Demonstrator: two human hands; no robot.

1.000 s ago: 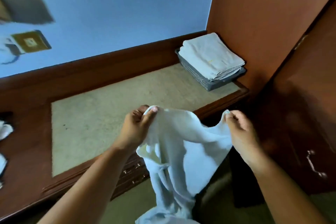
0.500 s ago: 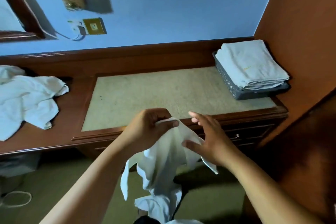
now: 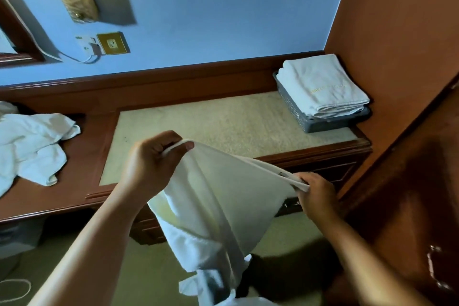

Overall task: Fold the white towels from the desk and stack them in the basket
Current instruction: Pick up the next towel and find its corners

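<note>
Currently, in the head view, the left hand pinches 1 corner of the white towel between thumb and curled fingers, in front of the desk. The right hand grips the same hem further along, fingers curled round it. 0.5 s ago this hand was spread open beside the cloth and held nothing; it now has hold, and the hem runs taut between the 2 hands. The rest of the towel hangs below desk level toward the floor.

Judgement: the towel is stretched out ready for a fold; no flat fold is laid yet.

Containers: the grey basket stands at the right end of the desk and holds a stack of folded towels rising above its rim. A pile of unfolded towels lies at the left end, well apart from it.
</note>
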